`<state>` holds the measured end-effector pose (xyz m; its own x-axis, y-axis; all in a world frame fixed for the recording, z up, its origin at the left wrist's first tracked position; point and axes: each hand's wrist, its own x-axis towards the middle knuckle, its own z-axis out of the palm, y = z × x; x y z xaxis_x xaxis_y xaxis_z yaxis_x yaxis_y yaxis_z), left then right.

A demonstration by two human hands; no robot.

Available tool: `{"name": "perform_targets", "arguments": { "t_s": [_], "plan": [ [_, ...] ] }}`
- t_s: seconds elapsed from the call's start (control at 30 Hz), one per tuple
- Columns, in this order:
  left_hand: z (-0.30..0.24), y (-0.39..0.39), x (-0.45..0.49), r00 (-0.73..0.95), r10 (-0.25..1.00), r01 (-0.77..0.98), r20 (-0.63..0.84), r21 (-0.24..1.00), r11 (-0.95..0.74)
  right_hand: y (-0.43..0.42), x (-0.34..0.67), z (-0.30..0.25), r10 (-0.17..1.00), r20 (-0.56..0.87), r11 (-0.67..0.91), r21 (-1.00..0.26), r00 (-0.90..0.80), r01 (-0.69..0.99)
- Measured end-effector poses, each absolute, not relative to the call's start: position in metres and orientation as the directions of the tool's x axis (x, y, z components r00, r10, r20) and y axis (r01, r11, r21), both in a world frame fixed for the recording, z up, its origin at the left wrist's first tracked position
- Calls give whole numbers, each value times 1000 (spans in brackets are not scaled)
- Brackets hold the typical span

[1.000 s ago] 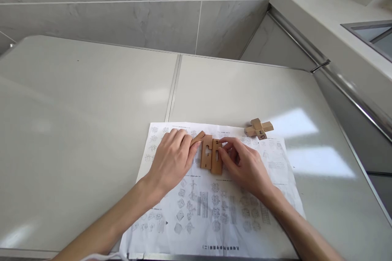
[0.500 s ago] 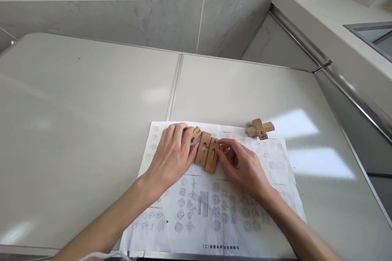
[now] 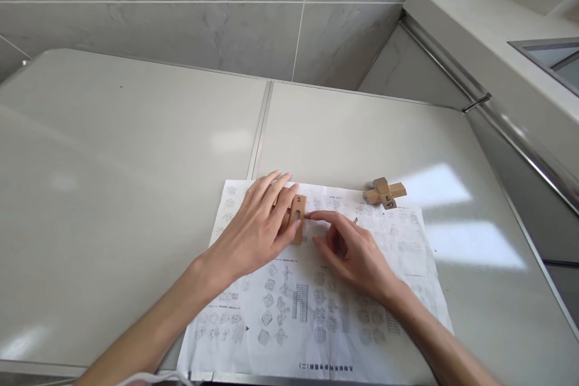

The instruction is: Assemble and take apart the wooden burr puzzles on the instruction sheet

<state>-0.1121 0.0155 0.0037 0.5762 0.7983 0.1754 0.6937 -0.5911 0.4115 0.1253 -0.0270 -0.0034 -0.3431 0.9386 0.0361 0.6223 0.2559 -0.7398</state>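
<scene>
A flat wooden puzzle piece marked 2 (image 3: pixel 298 199), with an oval slot, lies on the printed sheet (image 3: pixel 253 350). My left hand (image 3: pixel 257 223) rests over the pieces with its fingers stretched out, and its thumb touches the slotted piece. Other wooden pieces are mostly hidden beneath those fingers. From the other side, my right hand (image 3: pixel 353 247) reaches in, the tip of its index finger at the right edge of the marked piece. Its thumb stands apart from the index finger, and the remaining fingers are curled.
An assembled wooden cross-shaped puzzle (image 3: pixel 385 193) stands at the sheet's far right edge. The glossy white table (image 3: pixel 136 193) has a seam down its middle. Behind it rises a grey tiled wall (image 3: pixel 181 30). A white cord (image 3: pixel 154 377) shows at the front edge.
The piece marked 2 has shifted left against the others. My left hand has flattened out over the pieces, covering them. My right index finger has extended leftward along with the piece.
</scene>
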Motion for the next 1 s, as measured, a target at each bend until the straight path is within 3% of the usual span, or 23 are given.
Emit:
{"name": "perform_targets", "arguments": {
  "t_s": [0.1, 0.27, 0.5, 0.7, 0.8, 0.87, 0.93, 1.0],
  "plan": [
    [1, 14, -111, 612, 777, 675, 147, 414, -611, -28, 125, -2, 904, 44, 316, -740, -426, 594],
    [-5, 13, -111, 595, 793, 712, 134, 371, -597, -28, 124, -2, 922, 9, 260, -755, -388, 601],
    [-1, 23, -118, 450, 879, 832, 158, 283, -477, -27, 125, -3, 927, -10, 234, -764, -374, 601],
    [-2, 25, -120, 355, 912, 868, 208, 289, -404, -26, 125, -5, 936, -7, 212, -785, -351, 581],
    [5, 20, -114, 357, 897, 797, 260, 415, -438, -25, 126, -5, 956, -11, 160, -820, -294, 550],
    [13, 15, -109, 368, 899, 666, 238, 607, -434, -25, 127, -4, 968, -39, 92, -862, -247, 498],
    [21, 10, -105, 417, 904, 454, 98, 838, -301, -23, 129, -3, 977, -89, -3, -916, -196, 400],
    [24, 7, -101, 512, 859, 149, 11, 984, -102, -20, 131, -1, 978, -150, -108, -960, -147, 260]
  ]
}}
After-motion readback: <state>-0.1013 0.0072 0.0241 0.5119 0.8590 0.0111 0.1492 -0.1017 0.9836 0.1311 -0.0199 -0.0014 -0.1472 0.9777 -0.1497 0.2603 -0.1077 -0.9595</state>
